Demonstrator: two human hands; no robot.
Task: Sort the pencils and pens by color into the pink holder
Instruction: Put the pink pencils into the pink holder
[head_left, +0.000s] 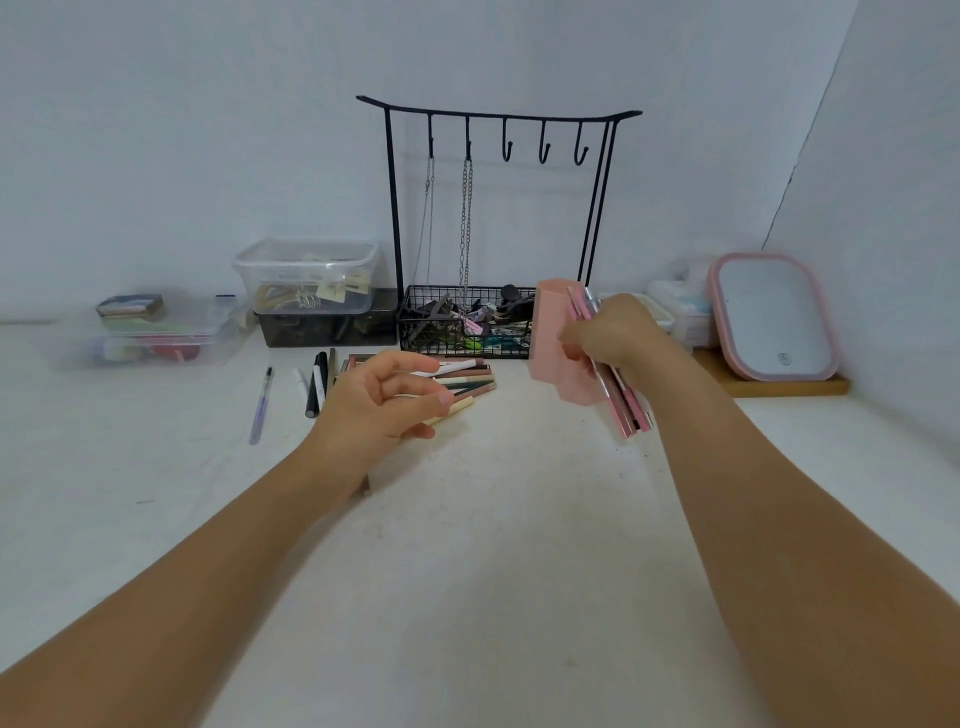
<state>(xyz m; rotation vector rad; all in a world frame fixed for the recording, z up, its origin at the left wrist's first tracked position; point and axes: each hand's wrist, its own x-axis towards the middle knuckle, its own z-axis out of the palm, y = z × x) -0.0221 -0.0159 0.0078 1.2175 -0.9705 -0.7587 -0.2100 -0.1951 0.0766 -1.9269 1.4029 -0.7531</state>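
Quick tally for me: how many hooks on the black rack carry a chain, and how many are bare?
Black rack, hooks along its top bar:
Hooks with a chain: 2
Bare hooks: 3
Total hooks: 5

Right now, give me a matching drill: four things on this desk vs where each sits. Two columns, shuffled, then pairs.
Things:
1. purple pen
2. pink holder
3. pink pencils
4. pink-framed mirror

Places:
A. far right, on a wooden tray
B. in the right hand's grip
C. lying alone on the desk, left of the black and white pens
D. standing in front of the wire basket's right end

Pairs: 1-C, 2-D, 3-B, 4-A
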